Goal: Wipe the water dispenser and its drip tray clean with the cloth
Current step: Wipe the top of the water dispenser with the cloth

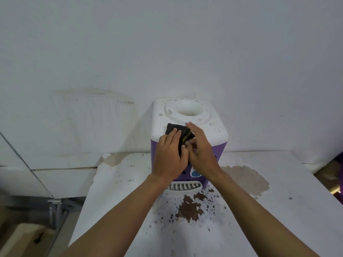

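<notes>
A small water dispenser (213,127) with a spotted white top and purple body stands on a white table against the wall. Its white slotted drip tray (183,187) juts out at the base, partly behind my wrists. A folded dark cloth (174,127) lies over the top's front edge. My left hand (169,156) holds the cloth, fingers on top and thumb curled at its lower edge. My right hand (201,149) touches the cloth's right edge with its thumb, its fingers stretched out above the top.
The white table (278,210) has peeling paint: a dark brown patch (189,208) just in front of the drip tray and a tan stain (246,179) to the right. The table's left edge drops to the floor. A white wall stands close behind.
</notes>
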